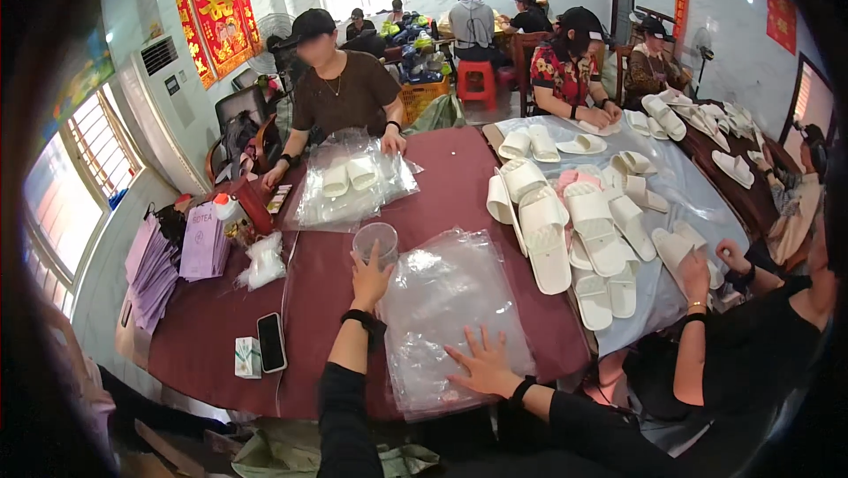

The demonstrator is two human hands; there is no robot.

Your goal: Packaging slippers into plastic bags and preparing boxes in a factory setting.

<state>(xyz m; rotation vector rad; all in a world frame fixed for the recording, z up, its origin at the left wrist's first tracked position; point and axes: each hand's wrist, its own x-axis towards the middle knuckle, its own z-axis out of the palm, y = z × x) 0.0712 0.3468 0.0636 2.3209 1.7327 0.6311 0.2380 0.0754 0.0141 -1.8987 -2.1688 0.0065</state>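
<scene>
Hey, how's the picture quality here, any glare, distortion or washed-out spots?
Head view: glare streaks the clear plastic bags under the right hand; head view: the left window is largely washed out to white; head view: fisheye distortion bows the table's edges, and the picture's corners go black.

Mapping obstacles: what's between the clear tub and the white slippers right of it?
The stack of clear plastic bags, then a bare strip of maroon tablecloth; shows in the head view.

The left hand (371,282) is held at a clear round tub (383,234). Clear plastic bags (449,301) are partly covered by the right hand (487,365); beyond it, to the right, white slippers (546,235) are piled.
</scene>
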